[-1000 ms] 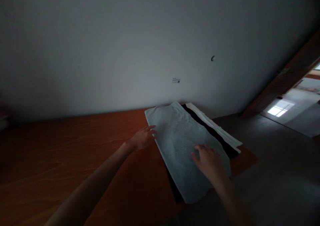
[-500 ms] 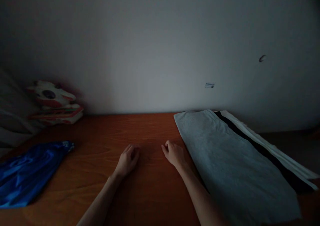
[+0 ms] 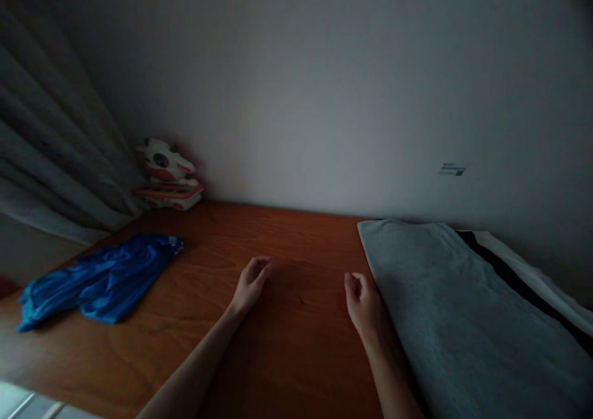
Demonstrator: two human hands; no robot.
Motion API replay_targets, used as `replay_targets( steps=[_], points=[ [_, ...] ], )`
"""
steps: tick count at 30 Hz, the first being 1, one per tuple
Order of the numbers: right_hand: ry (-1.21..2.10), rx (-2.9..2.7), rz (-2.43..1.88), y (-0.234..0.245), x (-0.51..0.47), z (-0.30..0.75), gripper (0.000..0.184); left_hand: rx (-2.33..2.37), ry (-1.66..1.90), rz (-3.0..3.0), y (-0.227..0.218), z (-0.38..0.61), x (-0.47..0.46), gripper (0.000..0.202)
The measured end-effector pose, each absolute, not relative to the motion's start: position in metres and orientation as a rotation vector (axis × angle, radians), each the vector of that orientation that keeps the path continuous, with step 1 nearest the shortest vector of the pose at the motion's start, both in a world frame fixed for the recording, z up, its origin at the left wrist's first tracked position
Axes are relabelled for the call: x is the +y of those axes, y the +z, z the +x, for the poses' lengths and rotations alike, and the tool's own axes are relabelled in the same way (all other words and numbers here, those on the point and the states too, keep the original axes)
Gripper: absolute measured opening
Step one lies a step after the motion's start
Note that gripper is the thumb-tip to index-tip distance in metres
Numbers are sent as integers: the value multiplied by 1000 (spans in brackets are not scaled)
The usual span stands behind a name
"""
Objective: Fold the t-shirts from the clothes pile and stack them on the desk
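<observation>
My left hand (image 3: 250, 285) hovers over the bare wooden table (image 3: 287, 332), fingers loosely curled and slightly apart, holding nothing. My right hand (image 3: 362, 301) is beside the left edge of a folded grey cloth (image 3: 445, 308), fingers curled in loosely, with nothing in them. The grey cloth lies on top of a stack with a black layer (image 3: 509, 270) and a white layer (image 3: 542, 277) showing along its far edge. A crumpled blue shiny garment (image 3: 99, 277) lies on the table well to the left of both hands.
A red and white plush toy (image 3: 167, 175) sits at the back left against the white wall. Grey curtain folds (image 3: 50, 159) hang at the far left. A small sticker (image 3: 452, 170) is on the wall.
Both hands came off the grey cloth and moved left onto the bare table. The view turned left, bringing the blue garment, toy and curtain into sight.
</observation>
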State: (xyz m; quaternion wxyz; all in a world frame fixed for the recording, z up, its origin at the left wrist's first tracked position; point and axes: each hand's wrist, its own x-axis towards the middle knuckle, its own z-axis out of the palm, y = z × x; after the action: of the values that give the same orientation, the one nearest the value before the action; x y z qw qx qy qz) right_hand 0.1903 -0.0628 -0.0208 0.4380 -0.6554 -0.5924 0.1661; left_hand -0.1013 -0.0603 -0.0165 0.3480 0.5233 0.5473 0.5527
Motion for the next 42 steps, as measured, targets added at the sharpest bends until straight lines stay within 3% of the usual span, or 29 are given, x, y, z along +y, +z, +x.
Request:
replay_targets(
  steps=[14,20,28,31,34,42],
  points=[
    [127,-1680,-1499,-36,-62,193,57,1468,1413,1523,-23,-88,-71,34],
    [-28,-1771,-1338,-37,-63,194,47,1901,1264,1844,-23,-109,-72,22],
    [-84,-1804,-1236,-40,-63,194,38,2383,1027,1850,3,-254,-119,49],
    [-68,-1823,-1225,-42,-62,192,38,2940,547,1491,11,-318,-151,74],
    [-63,-1863,-1194,-43,-61,190,36,2956,292,1213,11,-349,-166,81],
    [-24,-1864,-1164,-41,-63,185,29,2623,365,1802,-9,-242,-131,53]
  ],
)
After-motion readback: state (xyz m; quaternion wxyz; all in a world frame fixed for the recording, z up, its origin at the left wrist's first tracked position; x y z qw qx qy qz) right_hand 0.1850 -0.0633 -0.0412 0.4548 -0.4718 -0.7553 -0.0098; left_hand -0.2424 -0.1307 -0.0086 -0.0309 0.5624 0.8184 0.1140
